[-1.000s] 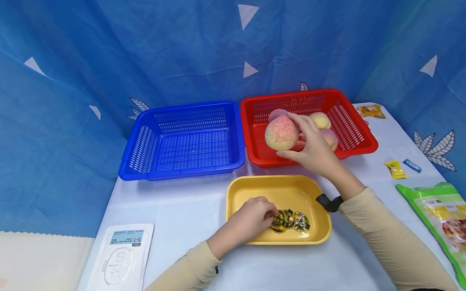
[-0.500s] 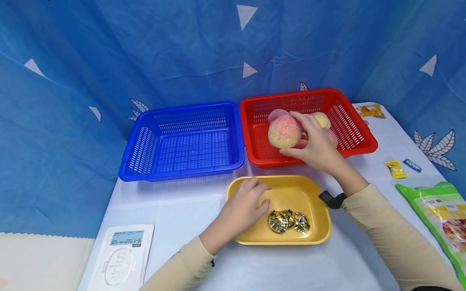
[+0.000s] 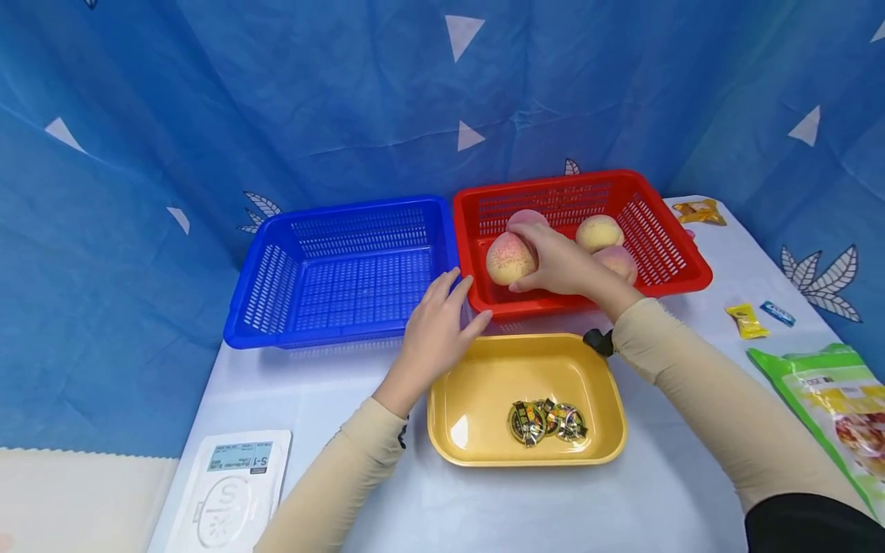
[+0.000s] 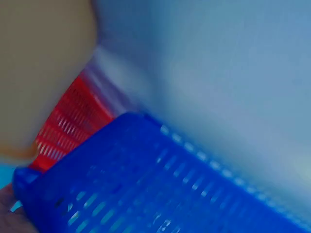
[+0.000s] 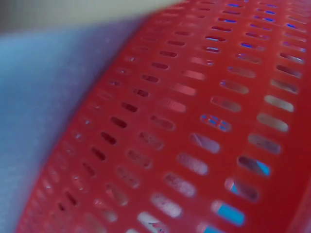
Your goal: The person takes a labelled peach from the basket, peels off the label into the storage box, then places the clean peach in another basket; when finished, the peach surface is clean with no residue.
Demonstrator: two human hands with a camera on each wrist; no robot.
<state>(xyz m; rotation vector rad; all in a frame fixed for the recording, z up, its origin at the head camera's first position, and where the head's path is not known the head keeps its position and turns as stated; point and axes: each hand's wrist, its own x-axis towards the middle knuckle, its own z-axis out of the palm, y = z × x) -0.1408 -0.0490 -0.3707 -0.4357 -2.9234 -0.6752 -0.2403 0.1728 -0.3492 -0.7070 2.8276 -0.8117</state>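
My right hand (image 3: 560, 261) grips a pink and yellow peach (image 3: 508, 259) at the left side of the red basket (image 3: 594, 307). Beyond it shows a pinker fruit (image 3: 528, 218), partly covered by the hand. Two more peaches lie to the right, a yellowish one (image 3: 599, 233) and a pink one (image 3: 617, 263). My left hand (image 3: 434, 326) is spread and holds nothing, its fingertips at the adjoining rims of the red basket and the blue basket (image 3: 346, 334). Only the perforated wall of the red basket (image 5: 194, 121) fills the right wrist view.
Nearest me is a yellow tray (image 3: 442, 449) with several round wrapped candies (image 3: 528, 424). A white packet (image 3: 231, 488) lies at left. On the right are small wrapped sweets (image 3: 747, 321) and a green-edged bag (image 3: 830, 407). A blue curtain (image 3: 346, 100) stands behind.
My left hand has left the candies in the yellow tray and moved up to the baskets, its fingers opening out. My right hand has carried the peach left and lower in the red basket.
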